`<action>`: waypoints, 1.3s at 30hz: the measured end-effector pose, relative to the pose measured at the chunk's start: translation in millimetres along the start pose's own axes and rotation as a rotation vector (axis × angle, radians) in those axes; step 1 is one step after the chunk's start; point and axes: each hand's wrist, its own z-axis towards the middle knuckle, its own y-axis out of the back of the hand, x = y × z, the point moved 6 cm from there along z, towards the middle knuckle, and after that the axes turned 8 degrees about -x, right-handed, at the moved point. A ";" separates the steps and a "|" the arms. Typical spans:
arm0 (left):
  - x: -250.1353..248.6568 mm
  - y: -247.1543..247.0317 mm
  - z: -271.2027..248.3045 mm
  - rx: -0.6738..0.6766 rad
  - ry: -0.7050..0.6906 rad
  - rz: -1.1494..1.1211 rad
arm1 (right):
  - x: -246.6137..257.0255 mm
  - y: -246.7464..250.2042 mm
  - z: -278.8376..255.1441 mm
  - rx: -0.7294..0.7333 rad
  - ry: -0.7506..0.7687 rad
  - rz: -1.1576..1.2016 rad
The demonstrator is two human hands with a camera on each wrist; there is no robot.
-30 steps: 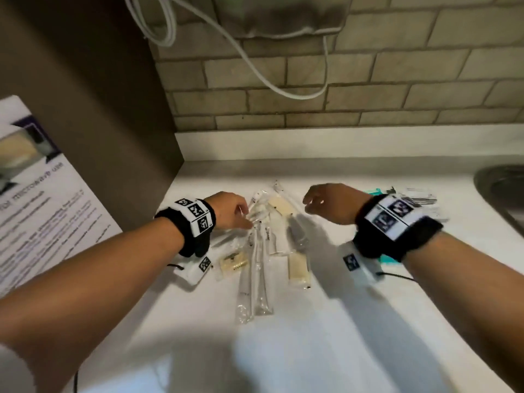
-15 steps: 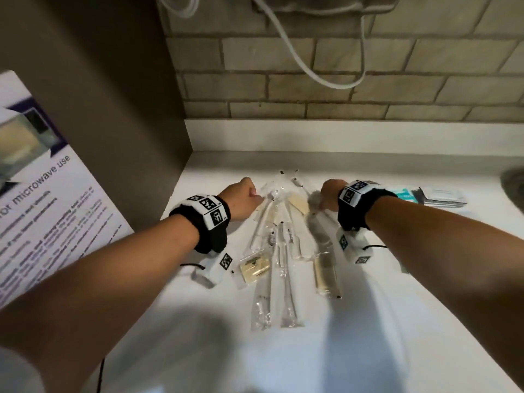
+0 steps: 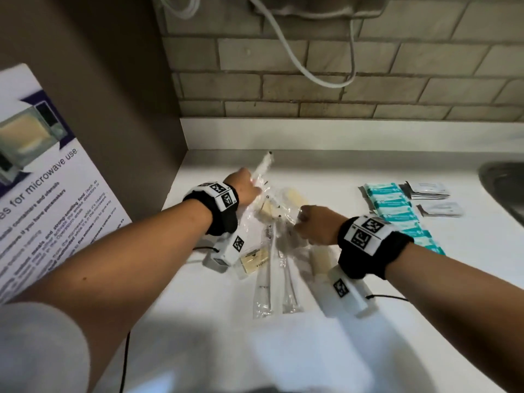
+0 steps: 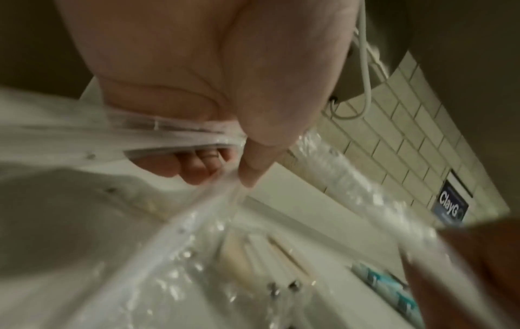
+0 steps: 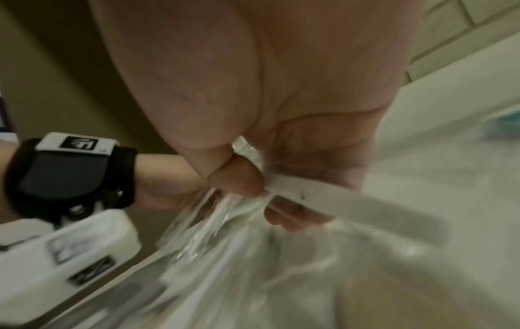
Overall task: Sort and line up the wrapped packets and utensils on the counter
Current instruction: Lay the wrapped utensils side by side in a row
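Several clear-wrapped utensils (image 3: 265, 282) and wooden pieces lie in a loose pile on the white counter (image 3: 312, 350). My left hand (image 3: 246, 188) grips the top of one clear wrapped packet (image 3: 262, 165), which sticks up toward the back wall; in the left wrist view the fingers (image 4: 197, 169) curl round crinkled plastic (image 4: 157, 133). My right hand (image 3: 312, 225) holds another wrapped utensil at the pile's right side; in the right wrist view thumb (image 5: 236, 178) and fingers pinch a white handle in plastic (image 5: 323, 198).
Teal packets (image 3: 397, 211) lie in a row right of the pile, with grey sachets (image 3: 431, 191) behind them. A sink rim (image 3: 502, 188) sits at far right. A microwave notice (image 3: 42, 194) leans at left by a brown panel. Cables (image 3: 297, 61) hang on the tiled wall.
My left hand has moved farther back and lifted a wrapped packet upward. My right hand has come nearer and to the right, now holding a wrapper at the pile's edge.
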 end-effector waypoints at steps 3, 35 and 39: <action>-1.0 21.8 -6.5 -0.082 -0.008 -0.085 | 9.1 -18.6 -21.8 0.024 -0.048 0.061; -83.1 -28.5 -95.3 0.221 0.083 -0.803 | 5.2 38.7 -37.1 -0.211 0.154 0.553; -105.1 -48.6 -96.1 0.330 0.109 -0.963 | -18.1 48.1 -33.5 -0.262 0.125 0.524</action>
